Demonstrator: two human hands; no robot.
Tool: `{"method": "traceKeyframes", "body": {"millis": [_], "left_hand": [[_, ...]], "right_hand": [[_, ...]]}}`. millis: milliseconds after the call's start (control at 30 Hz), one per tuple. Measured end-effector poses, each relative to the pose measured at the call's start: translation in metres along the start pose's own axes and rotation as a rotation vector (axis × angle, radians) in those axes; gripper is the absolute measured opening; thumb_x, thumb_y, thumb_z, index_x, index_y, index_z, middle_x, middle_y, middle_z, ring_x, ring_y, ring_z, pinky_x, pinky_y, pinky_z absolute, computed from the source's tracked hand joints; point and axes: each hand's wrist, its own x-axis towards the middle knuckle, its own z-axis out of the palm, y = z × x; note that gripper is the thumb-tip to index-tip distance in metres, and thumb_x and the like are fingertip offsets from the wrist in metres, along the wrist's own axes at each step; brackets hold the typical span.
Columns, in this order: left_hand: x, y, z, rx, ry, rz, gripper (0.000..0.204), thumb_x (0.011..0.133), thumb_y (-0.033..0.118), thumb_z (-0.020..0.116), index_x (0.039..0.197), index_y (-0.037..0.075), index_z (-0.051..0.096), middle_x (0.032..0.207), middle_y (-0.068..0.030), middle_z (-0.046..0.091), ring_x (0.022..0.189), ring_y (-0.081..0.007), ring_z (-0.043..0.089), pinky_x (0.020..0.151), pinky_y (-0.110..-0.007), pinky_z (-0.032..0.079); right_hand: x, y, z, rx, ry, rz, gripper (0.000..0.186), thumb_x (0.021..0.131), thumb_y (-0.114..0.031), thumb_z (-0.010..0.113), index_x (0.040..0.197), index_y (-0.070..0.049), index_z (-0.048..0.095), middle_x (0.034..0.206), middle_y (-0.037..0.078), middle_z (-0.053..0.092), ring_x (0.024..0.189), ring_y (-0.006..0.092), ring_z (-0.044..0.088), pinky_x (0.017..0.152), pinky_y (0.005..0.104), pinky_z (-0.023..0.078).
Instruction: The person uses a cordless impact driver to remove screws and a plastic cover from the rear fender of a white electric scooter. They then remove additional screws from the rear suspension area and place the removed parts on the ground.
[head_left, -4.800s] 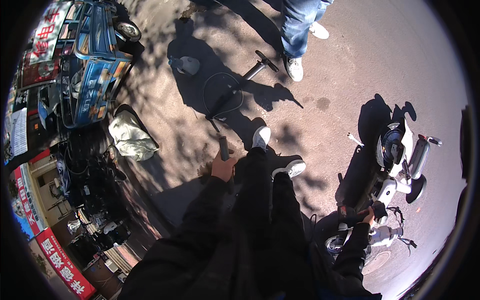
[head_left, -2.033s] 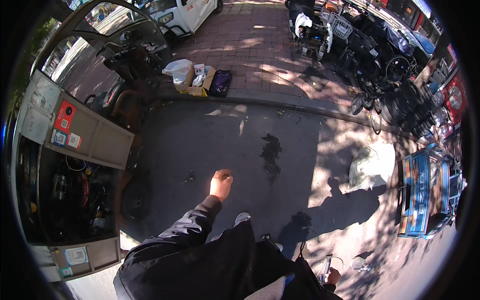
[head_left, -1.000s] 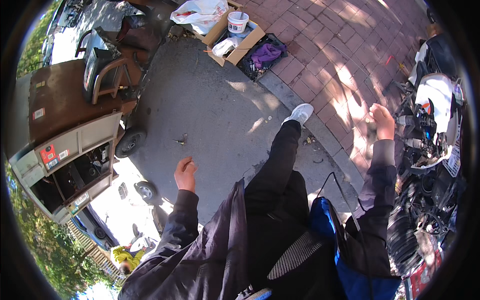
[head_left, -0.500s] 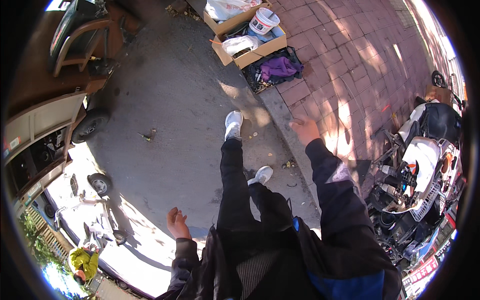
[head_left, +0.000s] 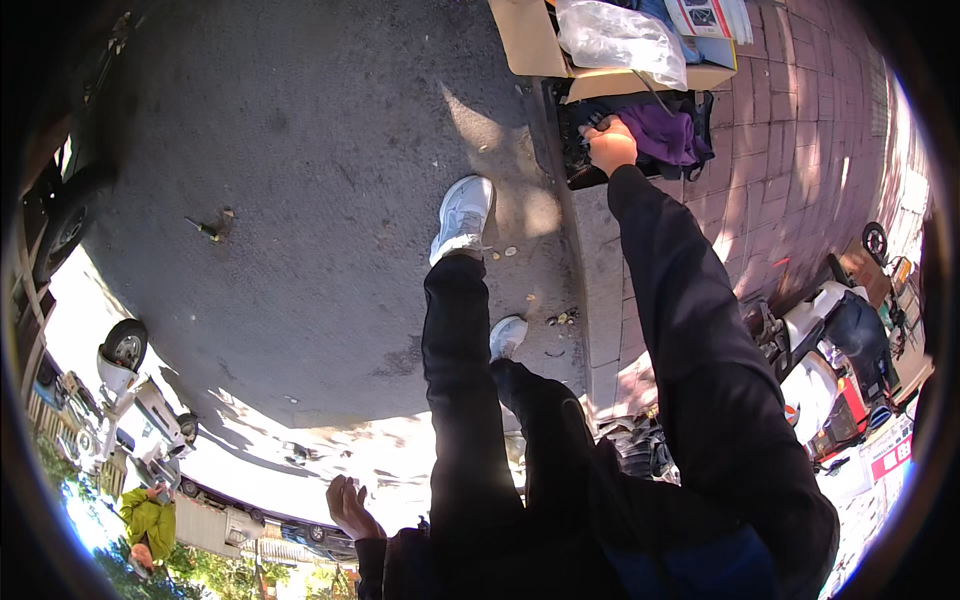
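My right hand [head_left: 612, 145] reaches down into a dark container on the kerb, its fingers curled together among small dark items that I cannot make out. A purple cloth [head_left: 668, 132] lies bunched just right of that hand. Behind it stands an open cardboard box [head_left: 530, 38], with a clear plastic bag [head_left: 625, 45] on its contents. Low on the left, my left hand [head_left: 352, 508] hangs loosely away from everything, fingers half bent and apart, holding nothing.
A stone kerb [head_left: 600, 270] divides grey asphalt from reddish paving. A small yellow-green tool-like object [head_left: 205, 230] lies on the asphalt. Parked scooters [head_left: 840, 340] stand at the right. A three-wheeled vehicle [head_left: 140, 400] and a person in a yellow-green jacket [head_left: 148, 520] are at the left.
I have bent forward toward the box. My right hand has moved from above the kerb down into the dark container beside the purple cloth. My left hand still hangs at the lower left.
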Motion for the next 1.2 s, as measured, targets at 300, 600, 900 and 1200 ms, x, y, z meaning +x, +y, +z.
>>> {"method": "traceKeyframes", "body": {"millis": [300, 600, 900, 1200], "left_hand": [[-0.009, 0.062, 0.028, -0.023, -0.060, 0.111, 0.035, 0.103, 0.016, 0.054, 0.134, 0.000, 0.059, 0.135, -0.0185, 0.063, 0.127, -0.0281, 0.060, 0.101, -0.046, 0.052], [-0.040, 0.088, 0.055, -0.191, -0.197, 0.140, 0.031, 0.103, 0.010, 0.057, 0.132, -0.002, 0.063, 0.131, -0.0165, 0.065, 0.127, -0.0276, 0.062, 0.101, -0.043, 0.056], [-0.098, 0.170, 0.058, -0.405, -0.649, 0.264, 0.039, 0.105, 0.022, 0.062, 0.136, -0.002, 0.063, 0.132, -0.0192, 0.066, 0.127, -0.0306, 0.062, 0.103, -0.045, 0.053], [-0.162, 0.172, -0.017, -1.002, -0.753, 0.047, 0.035, 0.111, 0.035, 0.053, 0.126, 0.004, 0.061, 0.103, -0.0081, 0.067, 0.105, -0.0226, 0.063, 0.091, -0.040, 0.052]], "right_hand": [[0.019, -0.046, -0.001, 0.616, -0.148, 0.579, 0.031, 0.093, -0.030, 0.080, 0.115, -0.014, 0.066, 0.130, 0.007, 0.060, 0.122, 0.0270, 0.053, 0.091, 0.0449, 0.053], [-0.114, -0.009, -0.107, 0.682, 0.216, 0.230, 0.032, 0.086, -0.025, 0.087, 0.098, -0.001, 0.070, 0.083, 0.001, 0.064, 0.068, 0.0117, 0.060, 0.056, 0.0301, 0.051], [-0.288, -0.106, -0.224, 1.136, 0.044, -0.038, 0.031, 0.095, -0.005, 0.075, 0.119, 0.008, 0.061, 0.102, 0.016, 0.074, 0.089, 0.0199, 0.074, 0.080, 0.0306, 0.061], [-0.539, -0.233, -0.278, 0.503, -0.771, -0.940, 0.044, 0.092, -0.027, 0.081, 0.127, -0.003, 0.071, 0.125, 0.011, 0.073, 0.122, 0.0222, 0.066, 0.109, 0.0370, 0.048]]}}
